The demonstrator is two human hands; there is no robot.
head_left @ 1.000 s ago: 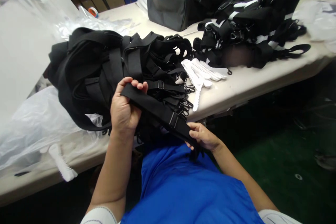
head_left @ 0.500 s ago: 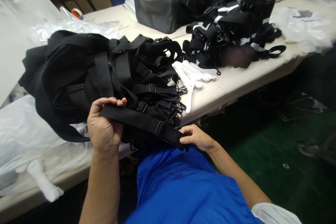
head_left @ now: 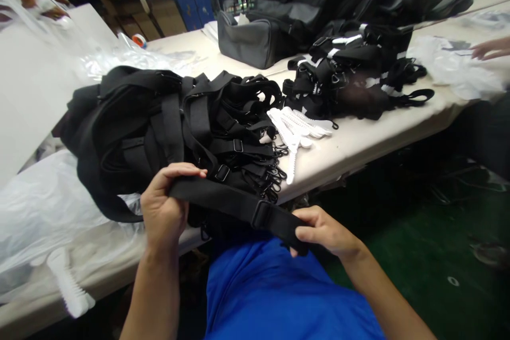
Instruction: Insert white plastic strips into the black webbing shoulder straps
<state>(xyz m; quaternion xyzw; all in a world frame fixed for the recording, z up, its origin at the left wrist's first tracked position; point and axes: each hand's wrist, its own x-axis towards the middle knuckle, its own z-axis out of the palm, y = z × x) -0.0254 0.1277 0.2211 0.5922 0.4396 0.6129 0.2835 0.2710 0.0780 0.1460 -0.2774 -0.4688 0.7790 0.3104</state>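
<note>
Black webbing strap (head_left: 223, 201) lies flatter and tauter than a second ago. The left hand (head_left: 165, 215) pinches its 9 o'clock end and the right hand (head_left: 329, 232) its 3 o'clock end, now wider apart.

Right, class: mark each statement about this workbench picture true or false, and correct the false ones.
1. The left hand and the right hand grip the same black strap. True.
2. The strap's buckle sits by the left hand. False: it is close to the right hand.
3. A heap of black straps lies on the table. True.
4. The white plastic pieces lie on the floor. False: they lie on the table, beside the heap.
5. The grey bag stands at the table's near edge. False: it stands farther back, beyond the heap.
</note>
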